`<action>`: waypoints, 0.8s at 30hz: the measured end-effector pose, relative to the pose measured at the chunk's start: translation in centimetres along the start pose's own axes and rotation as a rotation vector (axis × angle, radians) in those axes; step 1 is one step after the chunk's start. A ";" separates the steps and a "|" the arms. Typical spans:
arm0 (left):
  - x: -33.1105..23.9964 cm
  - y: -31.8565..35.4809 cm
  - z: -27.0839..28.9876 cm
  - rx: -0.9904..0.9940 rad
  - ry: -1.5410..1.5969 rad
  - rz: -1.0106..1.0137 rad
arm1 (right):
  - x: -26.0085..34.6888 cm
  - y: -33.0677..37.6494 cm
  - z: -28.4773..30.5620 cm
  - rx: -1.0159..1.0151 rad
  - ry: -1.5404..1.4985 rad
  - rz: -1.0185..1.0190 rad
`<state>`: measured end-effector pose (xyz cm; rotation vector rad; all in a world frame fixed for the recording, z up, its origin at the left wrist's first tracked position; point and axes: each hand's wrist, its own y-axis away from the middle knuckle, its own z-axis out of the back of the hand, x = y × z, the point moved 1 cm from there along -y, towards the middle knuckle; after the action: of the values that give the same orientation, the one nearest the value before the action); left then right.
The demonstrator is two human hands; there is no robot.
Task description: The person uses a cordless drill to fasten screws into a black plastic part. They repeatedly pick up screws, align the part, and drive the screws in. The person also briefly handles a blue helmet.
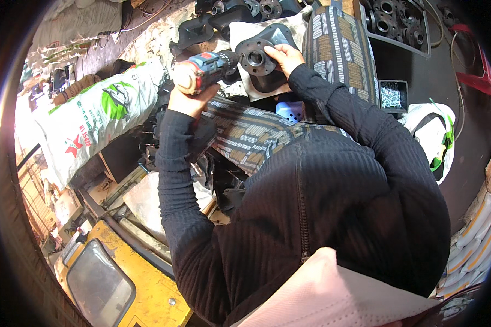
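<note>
Head view: blk round metal flange (256, 67), bolt holes ringing a raised bore, lies at 12 o'clock. R hand (286, 58): bent fingertips touch its rim at 2 o'clock; can't tell if pinched. L hand (195, 100) grips blue-&-red plastic pwr drill (208, 61), flange's 9 o'clock.

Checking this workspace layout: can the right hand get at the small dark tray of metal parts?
Probably yes: the tray looks uncovered, beyond the patterned trouser leg. The right hand grips the black flanged part, so would likely need to let go first.
</note>
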<state>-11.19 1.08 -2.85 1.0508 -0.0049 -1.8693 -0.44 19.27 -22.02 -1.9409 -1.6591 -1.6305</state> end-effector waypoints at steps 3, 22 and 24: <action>-1.1 -0.3 0.3 0.086 0.099 0.159 | 0.0 -0.1 0.0 -0.001 0.011 -0.061; -2.2 -0.7 -0.7 0.041 0.069 0.185 | -1.1 -1.5 0.5 -0.100 0.466 0.060; -2.3 -0.6 -0.7 0.051 0.082 0.191 | -0.2 -1.0 0.5 -0.114 0.501 0.057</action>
<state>-10.79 3.40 -2.07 1.1215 -0.1013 -1.6609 -0.83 19.87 -22.88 -1.4322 -1.3262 -2.0108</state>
